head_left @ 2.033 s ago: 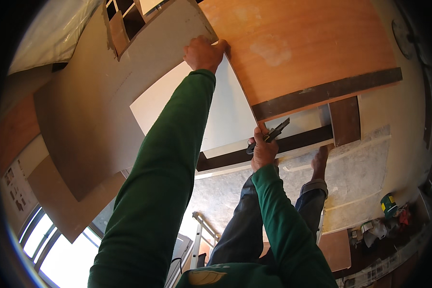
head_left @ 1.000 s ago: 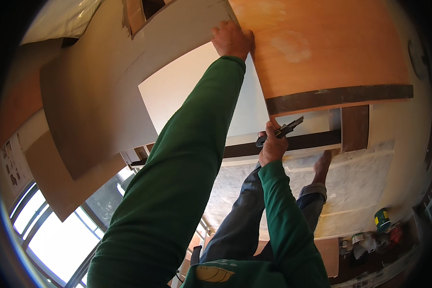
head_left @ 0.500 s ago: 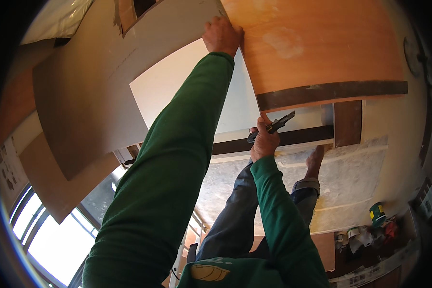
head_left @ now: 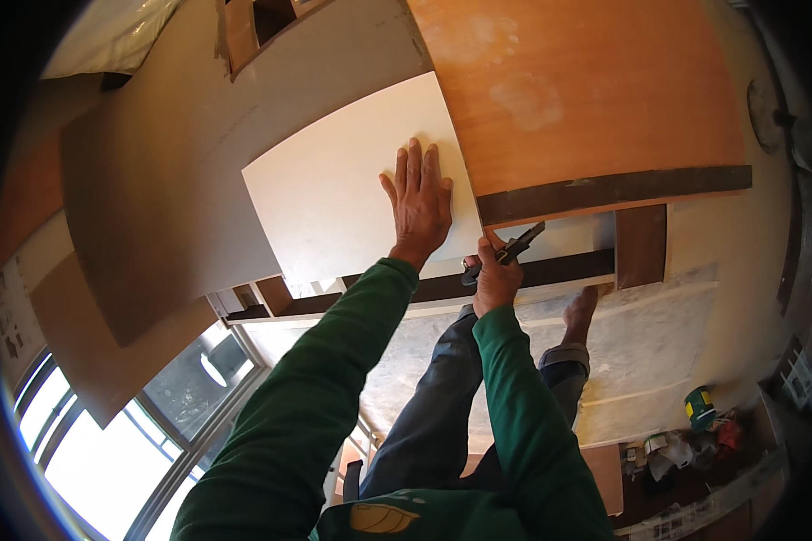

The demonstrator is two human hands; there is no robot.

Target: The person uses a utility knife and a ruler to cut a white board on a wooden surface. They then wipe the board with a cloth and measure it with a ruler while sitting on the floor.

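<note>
A pale, roughly square sheet point(head_left: 325, 189) lies on a larger grey-brown sheet point(head_left: 171, 171), its right edge along an orange wooden panel point(head_left: 595, 90). My left hand point(head_left: 417, 206) rests flat on the pale sheet, fingers stretched toward its far side. Closed around a black utility knife point(head_left: 514, 248) is my right hand point(head_left: 496, 281), at the pale sheet's near right corner. The knife's blade end points up and right, below the dark strip point(head_left: 613, 185) on the orange panel's near edge.
Below the sheets runs an open wooden frame point(head_left: 559, 268) with dark compartments. A brown sheet point(head_left: 90, 334) hangs over at the left, near a bright window point(head_left: 108, 469). At the lower right stand a green can point(head_left: 699, 408) and several bags point(head_left: 672, 451).
My left hand has come back from the pale sheet's far right corner and now lies flat on its middle right. My right hand stays near the near corner with the knife.
</note>
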